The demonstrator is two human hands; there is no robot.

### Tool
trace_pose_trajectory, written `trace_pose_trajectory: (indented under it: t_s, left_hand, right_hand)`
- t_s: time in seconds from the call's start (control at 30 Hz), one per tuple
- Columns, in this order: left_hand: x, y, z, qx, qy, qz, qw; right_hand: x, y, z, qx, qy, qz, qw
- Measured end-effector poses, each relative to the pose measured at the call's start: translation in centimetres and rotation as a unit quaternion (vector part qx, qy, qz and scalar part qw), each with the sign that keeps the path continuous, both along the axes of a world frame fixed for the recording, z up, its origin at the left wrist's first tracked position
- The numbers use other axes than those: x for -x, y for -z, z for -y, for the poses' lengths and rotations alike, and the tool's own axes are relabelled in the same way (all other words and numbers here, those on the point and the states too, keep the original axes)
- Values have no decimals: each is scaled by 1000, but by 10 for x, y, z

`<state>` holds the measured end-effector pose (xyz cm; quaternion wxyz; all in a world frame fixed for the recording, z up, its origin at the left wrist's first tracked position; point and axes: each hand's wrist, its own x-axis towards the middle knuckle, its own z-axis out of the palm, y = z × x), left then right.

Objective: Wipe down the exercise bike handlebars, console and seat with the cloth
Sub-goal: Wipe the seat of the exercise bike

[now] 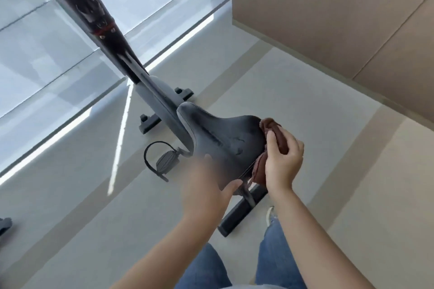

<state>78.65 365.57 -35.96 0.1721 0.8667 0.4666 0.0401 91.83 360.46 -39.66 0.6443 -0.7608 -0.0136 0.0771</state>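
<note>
The black bike seat fills the middle of the view, its nose pointing up-left. My right hand is closed around a bunched brown cloth and presses it against the seat's wide right rear edge. Blurred by motion, my left hand lies flat with fingers spread against the seat's near rear edge, holding nothing. The black handlebar post rises toward the top left; the console and handlebars are out of view.
The bike's grey frame, a pedal with strap and the rear floor bar stand on a pale floor. A window with blinds is at left, a brown wall at right. My legs in jeans are below.
</note>
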Motion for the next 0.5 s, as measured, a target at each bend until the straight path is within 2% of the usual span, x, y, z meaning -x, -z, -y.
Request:
trace_pose_trajectory:
  t_s: [0.1,0.13,0.23,0.33,0.4,0.5]
  left_hand:
    - [9,4,-12,-14,64,14,998]
    - [13,5,-17,-15,82,17,996]
    - [24,7,-32,2,142,41,989]
    - [38,7,-55,40,218,78,972]
    - [44,4,-78,63,284,95,952]
    - [41,-3,-119,38,381,89,919]
  right_hand:
    - [-34,-6,-6,41,-86,-41,995]
    - [-36,-7,-6,43,-88,-45,994]
    - [1,-8,-5,32,30,-8,999]
    - [72,-3,-13,13,175,13,984]
    - [103,-3,-21,28,206,40,977]
    - [81,-8,-17,42,176,46,982]
